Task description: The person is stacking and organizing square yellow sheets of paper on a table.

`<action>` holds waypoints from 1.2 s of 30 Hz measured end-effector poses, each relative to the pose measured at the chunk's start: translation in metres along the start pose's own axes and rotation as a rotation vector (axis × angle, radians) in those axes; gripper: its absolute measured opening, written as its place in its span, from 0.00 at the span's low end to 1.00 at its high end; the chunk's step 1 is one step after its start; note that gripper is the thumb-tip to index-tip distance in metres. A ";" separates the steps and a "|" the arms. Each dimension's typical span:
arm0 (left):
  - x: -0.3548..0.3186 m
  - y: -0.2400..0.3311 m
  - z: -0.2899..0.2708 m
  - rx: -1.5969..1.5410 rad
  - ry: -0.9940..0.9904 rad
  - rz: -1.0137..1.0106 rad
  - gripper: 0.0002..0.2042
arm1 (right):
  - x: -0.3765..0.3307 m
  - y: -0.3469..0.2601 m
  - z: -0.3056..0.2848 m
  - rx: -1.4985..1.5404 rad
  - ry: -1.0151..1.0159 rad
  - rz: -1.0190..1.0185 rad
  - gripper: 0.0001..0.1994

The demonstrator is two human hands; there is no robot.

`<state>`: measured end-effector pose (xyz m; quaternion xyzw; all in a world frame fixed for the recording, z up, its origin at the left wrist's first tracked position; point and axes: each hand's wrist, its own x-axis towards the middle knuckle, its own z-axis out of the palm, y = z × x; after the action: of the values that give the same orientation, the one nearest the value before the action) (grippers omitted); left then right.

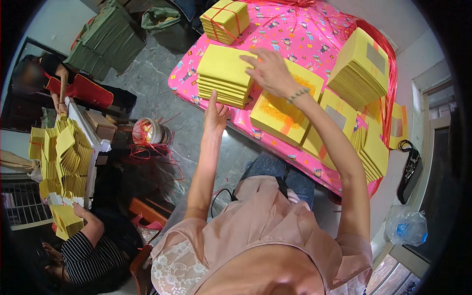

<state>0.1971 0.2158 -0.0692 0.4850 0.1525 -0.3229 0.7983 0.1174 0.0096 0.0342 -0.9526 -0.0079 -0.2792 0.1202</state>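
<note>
A stack of yellow paper packets (225, 66) lies on a table covered with pink patterned plastic (307, 34). At the stack's near side is my left hand (215, 115), thumb raised against the packet edges and fingers loosely bent, gripping nothing that I can see. My right hand (270, 73) is open above the stack's right edge, fingers spread, a beaded bracelet on the wrist. Whether its fingertips touch the top packet I cannot tell. Under my right wrist sits a yellow block with an orange-speckled top (285, 109), partly covered by my forearm.
A tied yellow bundle (225, 20) stands farther back, a tall yellow stack (361, 69) at the right. Red plastic strands (388, 49) hang along the table's right edge. Leftward are a bucket (146, 132), green sacks (105, 39) and two people handling yellow packets (69, 152).
</note>
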 end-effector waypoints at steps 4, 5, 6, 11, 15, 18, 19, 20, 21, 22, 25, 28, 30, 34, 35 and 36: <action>0.006 0.007 0.008 0.003 -0.026 -0.058 0.46 | 0.018 -0.012 0.039 -0.014 -0.270 0.017 0.19; 0.006 0.008 0.011 0.029 0.010 -0.066 0.38 | 0.017 -0.014 0.046 0.036 -0.411 0.060 0.19; 0.005 0.008 0.012 0.004 -0.032 -0.069 0.37 | 0.017 -0.016 0.052 0.066 -0.539 0.110 0.18; 0.010 0.006 0.019 -0.014 -0.001 -0.039 0.31 | -0.001 -0.024 0.070 0.093 -0.476 0.131 0.18; 0.018 -0.001 0.021 0.015 -0.014 0.062 0.28 | -0.009 -0.023 0.078 0.069 -0.342 0.095 0.18; 0.023 -0.001 0.023 0.037 0.030 0.082 0.25 | -0.005 -0.024 0.076 0.065 -0.370 0.114 0.19; 0.024 0.000 0.024 0.044 0.051 0.077 0.24 | -0.003 -0.025 0.074 0.077 -0.405 0.135 0.19; 0.022 0.000 0.031 -0.006 0.048 0.112 0.23 | -0.006 -0.022 0.076 0.073 -0.404 0.142 0.19; 0.019 0.002 0.038 -0.003 0.042 0.108 0.23 | -0.008 -0.019 0.077 0.069 -0.346 0.131 0.18; 0.017 0.004 0.045 -0.019 0.056 0.088 0.23 | -0.010 -0.017 0.079 0.062 -0.288 0.121 0.17; 0.023 0.003 0.051 -0.084 0.038 0.154 0.21 | -0.008 -0.018 0.080 0.143 -0.259 0.132 0.16; 0.022 0.002 0.060 -0.127 0.013 0.292 0.20 | -0.008 -0.017 0.074 0.182 -0.214 0.172 0.17; 0.018 0.006 0.063 -0.127 0.028 0.360 0.19 | -0.004 -0.021 0.057 0.221 -0.204 0.171 0.19; -0.013 0.022 0.081 0.084 -0.129 0.611 0.28 | -0.011 -0.018 0.017 0.289 0.074 0.256 0.27; -0.031 0.029 0.086 0.173 -0.251 0.697 0.33 | -0.014 -0.020 0.000 0.286 0.082 0.256 0.27; -0.039 0.030 0.086 0.237 -0.313 0.750 0.37 | -0.020 -0.020 -0.015 0.330 0.168 0.314 0.31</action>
<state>0.1814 0.1643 0.0144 0.5403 -0.1957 -0.0952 0.8128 0.0910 0.0268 0.0408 -0.8830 0.1048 -0.3304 0.3166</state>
